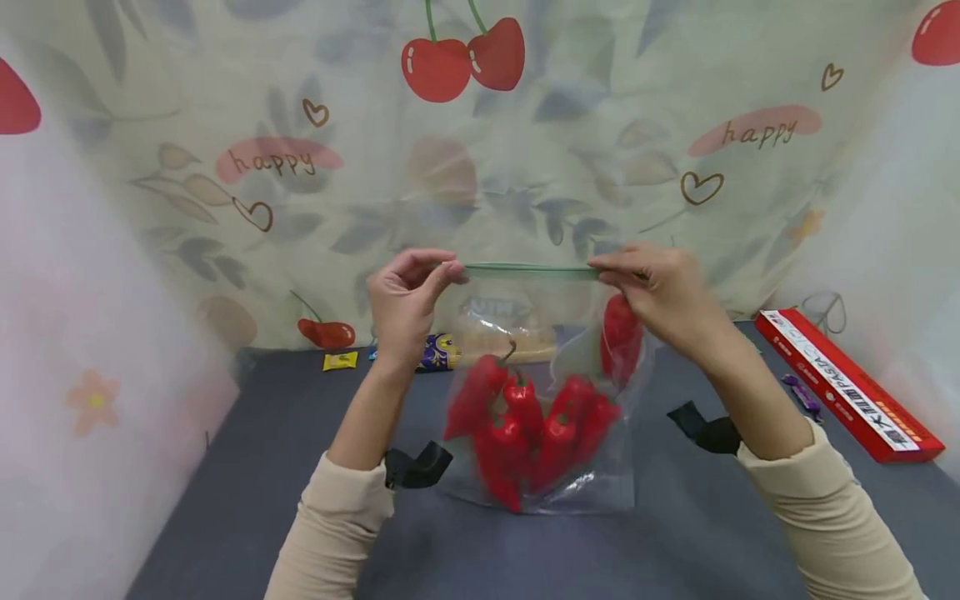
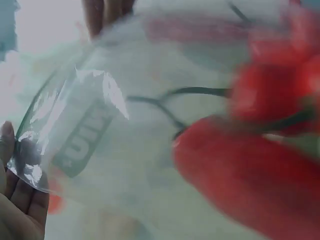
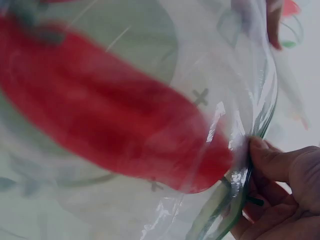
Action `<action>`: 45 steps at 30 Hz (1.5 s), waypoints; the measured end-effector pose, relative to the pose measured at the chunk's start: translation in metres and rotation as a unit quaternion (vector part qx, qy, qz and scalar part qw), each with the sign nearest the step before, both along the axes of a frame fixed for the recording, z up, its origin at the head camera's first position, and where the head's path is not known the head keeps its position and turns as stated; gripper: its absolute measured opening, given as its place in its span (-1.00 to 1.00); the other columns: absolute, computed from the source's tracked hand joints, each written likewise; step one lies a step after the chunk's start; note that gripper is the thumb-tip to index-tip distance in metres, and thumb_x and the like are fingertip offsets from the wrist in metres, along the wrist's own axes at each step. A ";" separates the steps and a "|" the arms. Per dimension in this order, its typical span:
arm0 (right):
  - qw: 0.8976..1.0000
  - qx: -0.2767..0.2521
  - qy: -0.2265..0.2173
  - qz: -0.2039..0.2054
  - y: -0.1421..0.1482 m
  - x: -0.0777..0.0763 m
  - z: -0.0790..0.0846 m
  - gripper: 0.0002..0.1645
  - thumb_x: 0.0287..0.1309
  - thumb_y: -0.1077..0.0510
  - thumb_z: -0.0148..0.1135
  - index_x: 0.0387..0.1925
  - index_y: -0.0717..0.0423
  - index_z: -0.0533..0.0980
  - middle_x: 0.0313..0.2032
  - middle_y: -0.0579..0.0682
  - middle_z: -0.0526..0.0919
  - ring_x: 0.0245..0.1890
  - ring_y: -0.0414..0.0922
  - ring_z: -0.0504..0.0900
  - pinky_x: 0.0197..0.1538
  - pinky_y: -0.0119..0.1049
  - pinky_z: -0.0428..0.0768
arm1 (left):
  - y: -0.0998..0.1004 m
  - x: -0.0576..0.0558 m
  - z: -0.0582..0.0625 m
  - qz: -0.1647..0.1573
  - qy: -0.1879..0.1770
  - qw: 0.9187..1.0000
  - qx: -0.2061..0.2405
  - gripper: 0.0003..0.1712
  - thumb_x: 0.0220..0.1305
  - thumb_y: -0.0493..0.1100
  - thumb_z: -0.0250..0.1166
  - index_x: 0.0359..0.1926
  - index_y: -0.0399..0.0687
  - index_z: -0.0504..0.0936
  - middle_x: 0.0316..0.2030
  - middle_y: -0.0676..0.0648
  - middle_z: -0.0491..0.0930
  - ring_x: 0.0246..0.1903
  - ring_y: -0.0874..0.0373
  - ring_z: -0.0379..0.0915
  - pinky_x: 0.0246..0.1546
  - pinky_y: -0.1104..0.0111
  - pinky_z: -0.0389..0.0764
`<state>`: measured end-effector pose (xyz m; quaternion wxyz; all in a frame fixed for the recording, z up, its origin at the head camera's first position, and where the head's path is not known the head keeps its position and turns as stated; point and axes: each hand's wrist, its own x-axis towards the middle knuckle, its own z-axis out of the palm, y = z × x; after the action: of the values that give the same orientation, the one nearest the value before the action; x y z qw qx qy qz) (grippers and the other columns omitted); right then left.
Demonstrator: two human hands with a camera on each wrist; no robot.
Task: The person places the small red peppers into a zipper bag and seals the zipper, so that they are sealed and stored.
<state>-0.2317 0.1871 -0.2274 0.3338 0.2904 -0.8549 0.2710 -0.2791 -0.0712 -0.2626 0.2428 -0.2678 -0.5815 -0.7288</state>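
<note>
A clear zip bag with a green seal strip along its top hangs upright between both hands. Several red peppers lie bunched in its lower half. One more red pepper sits high at the bag's right side, close below the right hand, its stem near the seal. My left hand pinches the top left corner between thumb and fingers. At the top right corner, my right hand pinches the strip. In the left wrist view, pepper stems and a printed label show through the plastic.
Behind the bag lies a long pack with a blue patterned end, partly hidden. A small yellow packet is left of it. At the right stand a red pasta box and a purple wrapped sweet. A printed curtain closes off the back.
</note>
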 end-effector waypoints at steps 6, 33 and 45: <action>0.996 -0.015 0.079 0.024 0.000 0.012 0.034 -0.76 -0.11 0.44 0.30 -0.32 0.21 0.67 -0.41 0.08 0.69 -0.47 -0.45 0.43 -0.45 -0.66 0.30 | -0.010 0.023 0.017 -0.040 0.042 0.998 -0.027 -0.70 0.14 -0.36 0.22 -0.08 -0.38 0.58 -0.37 0.09 0.68 -0.34 0.22 0.65 -0.18 0.40 0.63; 0.993 0.004 0.016 0.119 -0.089 0.007 0.019 -0.85 0.00 0.27 0.29 -0.32 0.19 0.65 -0.38 0.00 0.67 -0.47 -0.22 0.56 -0.42 -0.42 0.49 | 0.010 0.046 -0.001 -0.013 0.004 1.000 -0.013 -0.80 0.12 -0.31 0.25 -0.33 -0.46 0.58 -0.46 0.15 0.71 -0.40 0.18 0.67 -0.33 0.33 0.67; 0.991 -0.070 0.072 -0.086 0.033 0.019 0.013 -0.84 -0.09 0.36 0.33 -0.36 0.23 0.68 -0.46 0.11 0.66 -0.50 -0.53 0.40 -0.46 -0.65 0.26 | -0.017 0.032 -0.002 0.023 -0.047 0.997 0.053 -0.87 0.10 -0.26 0.28 -0.34 -0.27 0.59 -0.47 0.06 0.71 -0.42 0.17 0.67 -0.29 0.35 0.66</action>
<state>-0.2131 0.2204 -0.2144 0.4357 0.2107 -0.8296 0.2786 -0.2467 -0.0881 -0.2643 0.2457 -0.2067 -0.5588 -0.7647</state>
